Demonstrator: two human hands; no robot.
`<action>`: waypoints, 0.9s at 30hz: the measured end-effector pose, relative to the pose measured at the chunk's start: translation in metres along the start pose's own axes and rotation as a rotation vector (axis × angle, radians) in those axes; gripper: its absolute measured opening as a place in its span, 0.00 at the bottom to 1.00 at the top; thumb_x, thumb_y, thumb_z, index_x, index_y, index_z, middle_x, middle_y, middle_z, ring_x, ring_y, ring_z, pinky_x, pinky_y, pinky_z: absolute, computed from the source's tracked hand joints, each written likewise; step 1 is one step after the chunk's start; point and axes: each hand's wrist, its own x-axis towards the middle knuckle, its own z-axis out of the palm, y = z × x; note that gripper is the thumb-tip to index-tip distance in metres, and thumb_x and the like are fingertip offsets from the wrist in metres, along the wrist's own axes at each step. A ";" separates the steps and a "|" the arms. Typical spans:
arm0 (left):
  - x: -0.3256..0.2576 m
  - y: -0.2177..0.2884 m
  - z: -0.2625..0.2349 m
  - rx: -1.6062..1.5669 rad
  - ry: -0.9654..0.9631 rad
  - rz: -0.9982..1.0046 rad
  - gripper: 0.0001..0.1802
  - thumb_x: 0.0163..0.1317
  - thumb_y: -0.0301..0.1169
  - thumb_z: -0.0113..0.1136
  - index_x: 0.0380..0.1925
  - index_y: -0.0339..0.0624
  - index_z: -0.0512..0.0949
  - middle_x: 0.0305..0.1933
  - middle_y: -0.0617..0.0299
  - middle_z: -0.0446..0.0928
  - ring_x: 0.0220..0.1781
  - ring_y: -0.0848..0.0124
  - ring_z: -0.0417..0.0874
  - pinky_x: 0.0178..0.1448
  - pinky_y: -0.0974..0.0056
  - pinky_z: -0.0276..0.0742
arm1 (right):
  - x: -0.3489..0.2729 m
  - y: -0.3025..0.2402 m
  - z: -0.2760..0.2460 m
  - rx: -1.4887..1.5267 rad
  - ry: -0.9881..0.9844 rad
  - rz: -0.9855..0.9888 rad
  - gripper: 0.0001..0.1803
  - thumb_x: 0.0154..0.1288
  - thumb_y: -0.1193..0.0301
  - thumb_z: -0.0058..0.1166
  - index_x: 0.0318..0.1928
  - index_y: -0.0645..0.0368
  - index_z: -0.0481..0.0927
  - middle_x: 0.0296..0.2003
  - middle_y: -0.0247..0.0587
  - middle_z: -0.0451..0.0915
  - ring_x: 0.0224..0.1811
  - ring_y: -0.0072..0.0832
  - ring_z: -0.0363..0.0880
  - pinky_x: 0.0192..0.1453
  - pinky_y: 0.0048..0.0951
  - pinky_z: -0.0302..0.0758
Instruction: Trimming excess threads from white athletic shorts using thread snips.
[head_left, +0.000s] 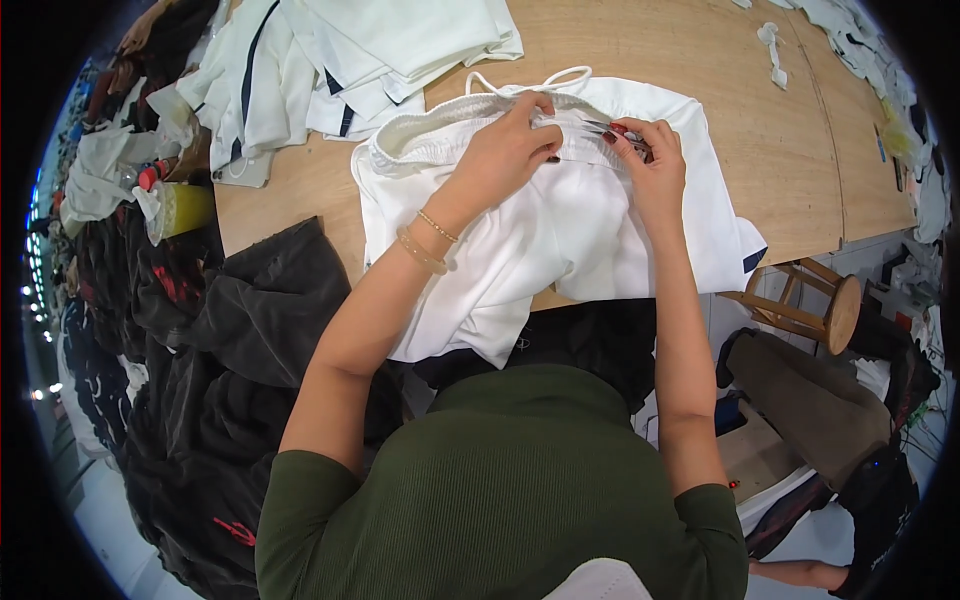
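Observation:
White trousers with a gathered elastic waistband lie across the near edge of the table, one part hanging over it. A white drawstring loops out at the far side of the waist. My left hand is closed on the waistband, pinching the fabric between thumb and fingers. To its right, my right hand grips small thread snips with thin metal blades. The blades point left along the waistband, close to the cloth; whether they touch it I cannot tell.
More white garments with dark stripes are piled at the far left of the wooden table. Dark garments heap up on my left, by a cup of yellow drink. A wooden stool stands at the right.

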 end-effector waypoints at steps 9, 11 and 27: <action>0.001 0.010 -0.002 -0.067 0.024 -0.097 0.10 0.58 0.27 0.59 0.39 0.44 0.71 0.48 0.62 0.70 0.36 0.63 0.77 0.39 0.60 0.74 | 0.002 0.010 0.001 0.134 0.056 0.049 0.10 0.56 0.68 0.64 0.37 0.58 0.83 0.29 0.33 0.71 0.37 0.26 0.68 0.41 0.24 0.68; 0.001 0.008 0.005 0.136 0.071 0.017 0.11 0.57 0.26 0.59 0.39 0.45 0.71 0.48 0.61 0.70 0.38 0.62 0.77 0.41 0.59 0.74 | 0.002 0.009 0.000 0.128 0.059 0.053 0.09 0.56 0.69 0.64 0.37 0.58 0.83 0.29 0.33 0.71 0.37 0.25 0.68 0.41 0.24 0.68; 0.002 -0.006 0.003 -0.219 0.122 -0.220 0.09 0.56 0.21 0.59 0.36 0.40 0.70 0.46 0.60 0.69 0.36 0.64 0.77 0.39 0.61 0.74 | 0.004 0.014 0.000 0.189 0.021 0.077 0.10 0.57 0.69 0.63 0.39 0.57 0.84 0.31 0.33 0.72 0.38 0.25 0.70 0.43 0.23 0.70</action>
